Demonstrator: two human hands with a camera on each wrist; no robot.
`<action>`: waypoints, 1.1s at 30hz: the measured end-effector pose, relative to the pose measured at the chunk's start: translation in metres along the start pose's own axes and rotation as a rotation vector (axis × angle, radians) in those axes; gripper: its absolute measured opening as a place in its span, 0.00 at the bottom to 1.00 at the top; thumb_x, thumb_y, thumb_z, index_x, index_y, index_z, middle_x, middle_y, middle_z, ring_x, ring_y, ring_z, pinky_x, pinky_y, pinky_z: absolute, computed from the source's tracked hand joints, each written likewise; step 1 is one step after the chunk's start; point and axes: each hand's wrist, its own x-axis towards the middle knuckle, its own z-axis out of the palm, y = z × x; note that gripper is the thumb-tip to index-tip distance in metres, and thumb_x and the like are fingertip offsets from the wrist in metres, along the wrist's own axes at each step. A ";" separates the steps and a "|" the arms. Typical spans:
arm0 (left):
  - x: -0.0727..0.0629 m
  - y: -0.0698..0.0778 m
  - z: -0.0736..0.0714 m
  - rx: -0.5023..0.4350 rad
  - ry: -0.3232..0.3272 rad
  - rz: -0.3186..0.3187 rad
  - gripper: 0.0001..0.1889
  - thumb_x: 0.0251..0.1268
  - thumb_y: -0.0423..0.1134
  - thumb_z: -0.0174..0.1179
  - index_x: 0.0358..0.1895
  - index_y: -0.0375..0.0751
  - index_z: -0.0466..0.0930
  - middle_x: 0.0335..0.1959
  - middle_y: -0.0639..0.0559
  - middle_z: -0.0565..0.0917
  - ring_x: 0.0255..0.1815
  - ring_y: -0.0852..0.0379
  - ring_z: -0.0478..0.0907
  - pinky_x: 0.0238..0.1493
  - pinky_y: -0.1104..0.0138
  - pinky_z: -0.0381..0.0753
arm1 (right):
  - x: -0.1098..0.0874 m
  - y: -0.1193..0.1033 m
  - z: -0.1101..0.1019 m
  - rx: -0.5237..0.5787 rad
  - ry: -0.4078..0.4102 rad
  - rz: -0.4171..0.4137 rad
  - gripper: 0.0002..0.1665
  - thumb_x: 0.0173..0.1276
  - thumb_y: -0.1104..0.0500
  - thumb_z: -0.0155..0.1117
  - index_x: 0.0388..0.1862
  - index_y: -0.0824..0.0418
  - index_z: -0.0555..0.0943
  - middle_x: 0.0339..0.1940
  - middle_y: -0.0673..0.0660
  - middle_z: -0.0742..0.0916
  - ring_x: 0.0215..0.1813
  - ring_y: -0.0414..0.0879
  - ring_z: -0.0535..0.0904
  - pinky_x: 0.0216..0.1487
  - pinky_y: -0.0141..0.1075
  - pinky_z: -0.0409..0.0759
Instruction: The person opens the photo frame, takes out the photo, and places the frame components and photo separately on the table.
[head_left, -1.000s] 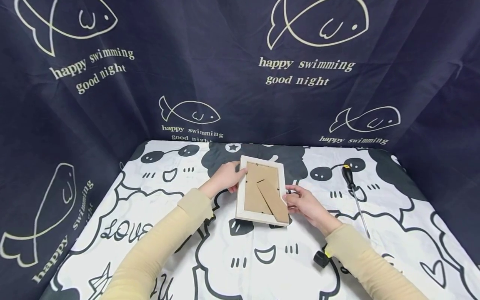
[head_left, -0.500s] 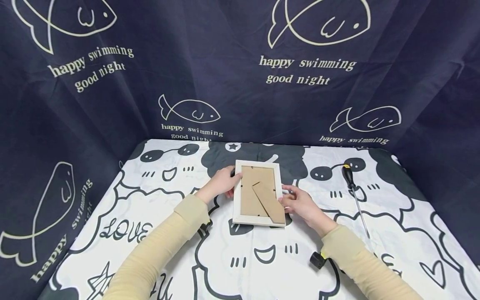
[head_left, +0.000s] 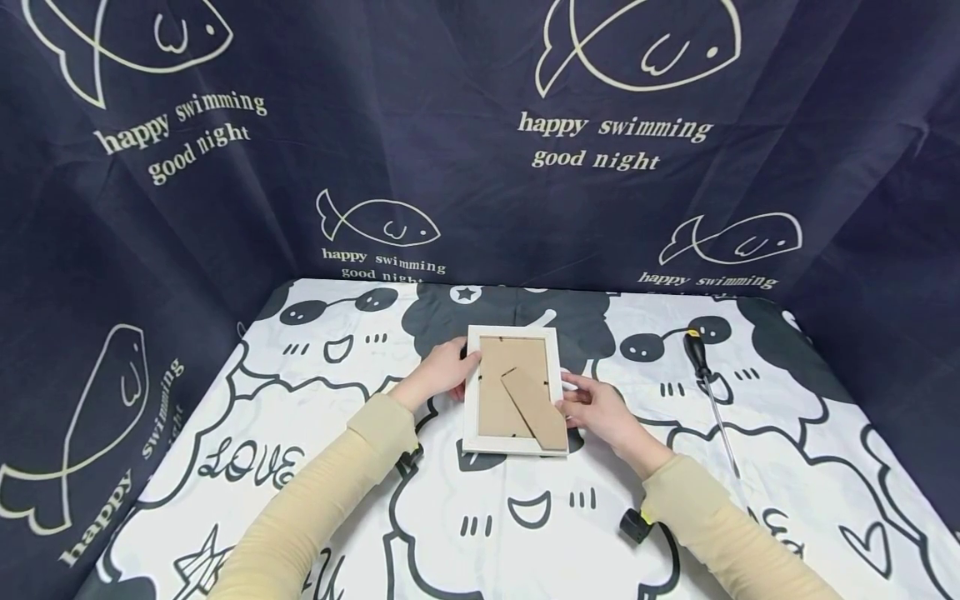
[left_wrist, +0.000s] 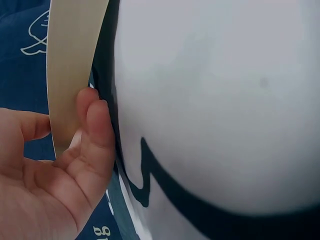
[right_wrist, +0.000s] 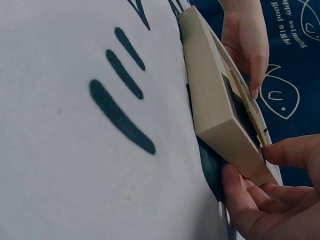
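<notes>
A picture frame point(head_left: 495, 400) is face down, low over the middle of the patterned worktop point(head_left: 525, 558), between both hands; whether its whole underside touches the cloth, I cannot tell. The left hand point(head_left: 441, 369) has its grip closed around the frame's left edge, thumb on the back border, fingertips underneath. The right hand point(head_left: 603, 412) grasps the lower right edge, with one fingertip at the rim of the brown leg point(head_left: 536, 412), which slants across the backing point(head_left: 491, 412). A screwdriver point(head_left: 698, 360) with a black and yellow handle lies to the right, well apart from the frame. A dark fish-print curtain point(head_left: 480, 108) hangs behind.
</notes>
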 end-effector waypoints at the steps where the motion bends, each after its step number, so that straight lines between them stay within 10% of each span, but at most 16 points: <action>1: 0.000 0.000 0.000 0.005 0.000 0.002 0.24 0.73 0.47 0.45 0.63 0.33 0.65 0.10 0.47 0.78 0.09 0.54 0.77 0.15 0.63 0.79 | 0.000 0.000 0.000 -0.016 0.004 -0.001 0.36 0.63 0.69 0.60 0.68 0.74 0.60 0.41 0.64 0.81 0.34 0.40 0.80 0.37 0.35 0.83; 17: 0.002 0.008 0.002 0.138 0.025 -0.036 0.19 0.71 0.44 0.42 0.54 0.33 0.72 0.09 0.49 0.78 0.08 0.56 0.77 0.16 0.66 0.78 | -0.003 -0.004 0.001 -0.261 0.024 -0.026 0.34 0.64 0.63 0.61 0.68 0.71 0.64 0.50 0.69 0.81 0.30 0.44 0.81 0.35 0.32 0.78; 33: 0.007 0.012 0.005 0.198 0.057 -0.097 0.14 0.67 0.41 0.47 0.31 0.36 0.77 0.06 0.48 0.77 0.06 0.57 0.76 0.12 0.67 0.77 | 0.005 -0.004 0.000 -0.257 0.005 0.000 0.33 0.63 0.65 0.60 0.65 0.75 0.65 0.48 0.67 0.78 0.34 0.45 0.82 0.42 0.39 0.82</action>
